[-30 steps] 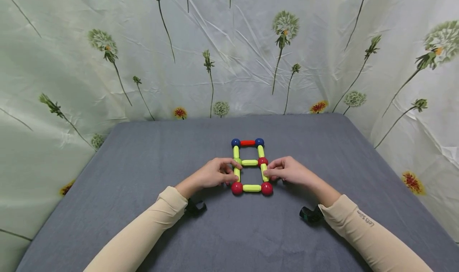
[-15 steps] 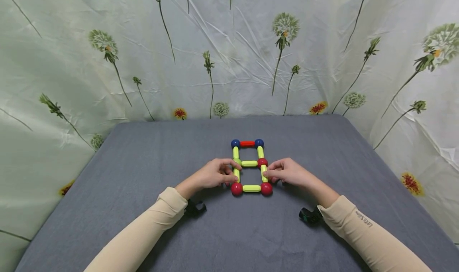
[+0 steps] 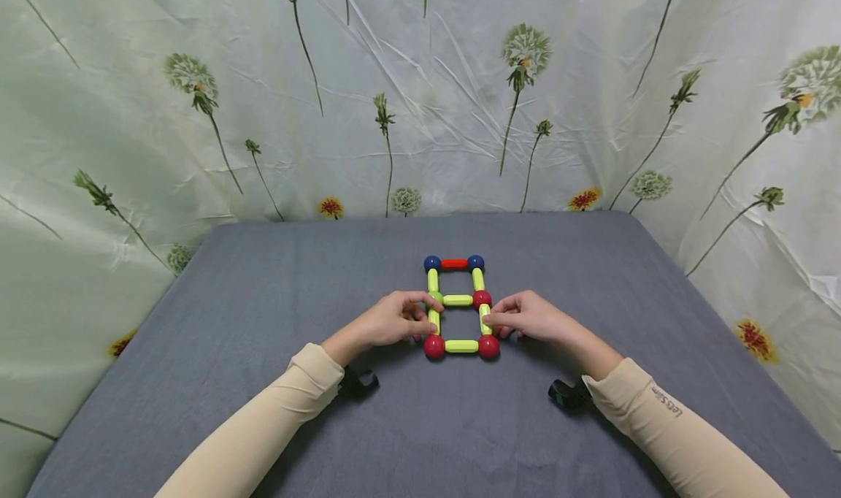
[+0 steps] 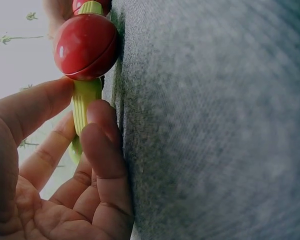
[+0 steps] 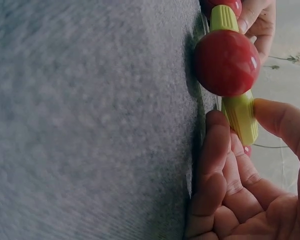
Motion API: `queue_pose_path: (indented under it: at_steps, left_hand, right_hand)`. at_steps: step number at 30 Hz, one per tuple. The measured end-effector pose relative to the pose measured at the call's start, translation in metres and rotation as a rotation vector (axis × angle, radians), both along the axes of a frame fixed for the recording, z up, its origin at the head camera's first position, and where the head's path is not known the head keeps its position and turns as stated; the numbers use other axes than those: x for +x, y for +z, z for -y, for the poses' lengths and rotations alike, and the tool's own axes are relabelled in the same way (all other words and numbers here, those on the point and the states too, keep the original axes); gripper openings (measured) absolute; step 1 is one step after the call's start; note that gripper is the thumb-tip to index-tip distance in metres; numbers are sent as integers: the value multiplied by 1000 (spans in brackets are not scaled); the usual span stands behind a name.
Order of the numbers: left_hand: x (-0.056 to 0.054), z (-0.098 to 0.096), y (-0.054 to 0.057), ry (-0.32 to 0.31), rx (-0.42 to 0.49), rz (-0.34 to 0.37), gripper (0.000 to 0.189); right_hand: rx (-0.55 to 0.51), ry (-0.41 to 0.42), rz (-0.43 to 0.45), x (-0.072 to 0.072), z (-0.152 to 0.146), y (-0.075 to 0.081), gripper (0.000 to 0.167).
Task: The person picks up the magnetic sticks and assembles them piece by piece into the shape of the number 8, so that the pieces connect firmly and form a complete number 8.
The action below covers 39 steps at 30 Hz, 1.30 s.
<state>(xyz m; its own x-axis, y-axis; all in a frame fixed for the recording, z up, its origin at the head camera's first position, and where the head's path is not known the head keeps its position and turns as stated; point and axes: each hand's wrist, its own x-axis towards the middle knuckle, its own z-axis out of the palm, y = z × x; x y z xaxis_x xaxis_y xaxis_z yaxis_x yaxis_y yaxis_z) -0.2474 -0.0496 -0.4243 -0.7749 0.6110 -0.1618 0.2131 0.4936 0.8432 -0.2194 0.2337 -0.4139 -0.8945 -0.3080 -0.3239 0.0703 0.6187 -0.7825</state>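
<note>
A flat ladder-shaped frame of magnetic building rods and balls lies on the grey cloth, two squares joined one behind the other. Its near corners are a left red ball (image 3: 434, 347) and a right red ball (image 3: 489, 347), with a yellow-green rod (image 3: 462, 346) between them. My left hand (image 3: 393, 318) pinches the lower left yellow-green rod (image 4: 82, 107) between thumb and fingers, just behind its red ball. On the opposite side, my right hand (image 3: 534, 314) pinches the lower right yellow-green rod (image 5: 241, 118). The left index finger reaches the green ball (image 3: 435, 299).
Two blue balls joined by a red rod (image 3: 454, 264) form the far end of the frame. Grey cloth (image 3: 263, 279) covers the table around it. A flower-printed curtain (image 3: 447, 104) hangs behind the table's back edge. Black wrist-camera mounts (image 3: 360, 383) sit under both forearms.
</note>
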Motion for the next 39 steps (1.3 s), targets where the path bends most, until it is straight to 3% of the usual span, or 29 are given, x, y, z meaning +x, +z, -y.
queue_pose_path:
  at_steps: [15, 39]
  left_hand:
    - [5, 1, 1, -13, 1, -14, 31]
    - [5, 1, -3, 5, 28, 38, 33]
  right_hand:
    - [19, 5, -4, 1, 0, -3, 32]
    - [51, 11, -7, 2, 3, 1, 31]
